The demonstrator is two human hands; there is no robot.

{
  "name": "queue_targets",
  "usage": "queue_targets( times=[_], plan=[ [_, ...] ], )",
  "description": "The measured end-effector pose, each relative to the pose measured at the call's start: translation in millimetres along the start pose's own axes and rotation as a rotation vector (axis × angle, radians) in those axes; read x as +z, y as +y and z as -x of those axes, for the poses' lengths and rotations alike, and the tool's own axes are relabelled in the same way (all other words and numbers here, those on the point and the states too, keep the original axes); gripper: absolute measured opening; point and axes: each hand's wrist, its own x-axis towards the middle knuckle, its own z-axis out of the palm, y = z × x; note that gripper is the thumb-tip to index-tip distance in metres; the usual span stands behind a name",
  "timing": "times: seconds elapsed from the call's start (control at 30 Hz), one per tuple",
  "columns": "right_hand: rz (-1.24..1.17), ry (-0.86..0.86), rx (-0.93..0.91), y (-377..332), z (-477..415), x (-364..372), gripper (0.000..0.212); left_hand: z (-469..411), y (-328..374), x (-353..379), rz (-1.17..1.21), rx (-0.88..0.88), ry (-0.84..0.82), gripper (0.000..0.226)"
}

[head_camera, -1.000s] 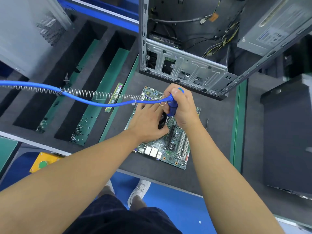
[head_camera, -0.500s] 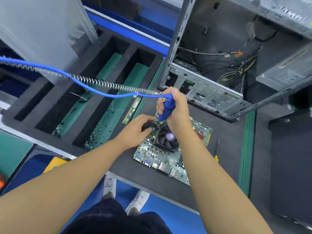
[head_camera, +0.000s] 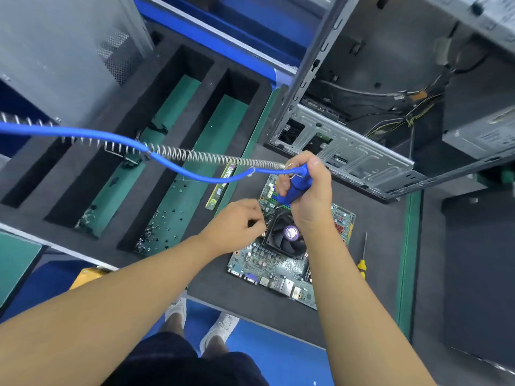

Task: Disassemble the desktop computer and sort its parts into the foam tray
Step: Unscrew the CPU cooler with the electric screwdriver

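A green motherboard [head_camera: 274, 270] lies flat on the dark mat, with a black CPU fan [head_camera: 287, 238] on top of it. My right hand [head_camera: 309, 190] grips a blue electric screwdriver [head_camera: 295, 188] upright over the fan's far corner; its tip is hidden behind the hand. My left hand [head_camera: 237, 222] has its fingers curled at the fan's left edge, pinching something small that I cannot make out. The open computer case [head_camera: 362, 151] stands behind the board. The black foam tray [head_camera: 133, 168] with long slots lies to the left.
A blue cable and steel spring [head_camera: 195, 157] run left from the screwdriver. A RAM stick [head_camera: 220, 188] lies by the tray's right edge. Several loose screws [head_camera: 158, 232] sit in one slot. A yellow-handled screwdriver [head_camera: 362, 260] lies right of the board. A power supply [head_camera: 479, 129] sits in the case.
The view shifted, so the board now sits lower right. The CPU fan came into sight as my hands parted. My left hand moved to the fan's left edge; the right still grips the screwdriver.
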Motion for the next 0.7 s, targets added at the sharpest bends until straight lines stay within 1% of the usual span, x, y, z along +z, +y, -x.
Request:
queue_targets(
  times=[0.1,0.13,0.2,0.27,0.3,0.33,0.4,0.5,0.6,0.7],
  plan=[
    [0.011,0.018,0.028,6,2,1,0.028,-4,1,3,0.065,-0.147,-0.011,0.047],
    [0.006,0.024,0.035,9,3,0,0.028,-5,2,4,0.077,-0.192,-0.025,0.047],
    [0.003,0.032,0.039,11,3,-2,0.029,-6,2,6,0.112,-0.251,-0.074,0.038],
    [0.006,0.030,0.041,12,3,-4,0.030,-6,1,6,0.188,-0.312,-0.125,0.015],
    [0.010,0.031,0.044,12,3,-4,0.030,-6,0,6,0.233,-0.332,-0.130,0.013],
    [0.016,0.032,0.048,12,3,-4,0.030,-7,-1,5,0.255,-0.329,-0.125,0.019],
    [0.037,0.029,0.045,13,4,-4,0.031,-9,-4,5,0.197,-0.276,-0.098,0.027],
    [0.054,0.027,0.035,14,5,-3,0.030,-13,-7,6,0.178,-0.242,-0.055,0.022],
    [0.042,0.030,0.032,14,6,-3,0.031,-14,-8,10,0.091,-0.192,0.000,0.023],
    [0.045,0.034,0.030,13,7,-2,0.031,-17,-5,14,0.031,-0.191,0.072,0.020]
  ],
)
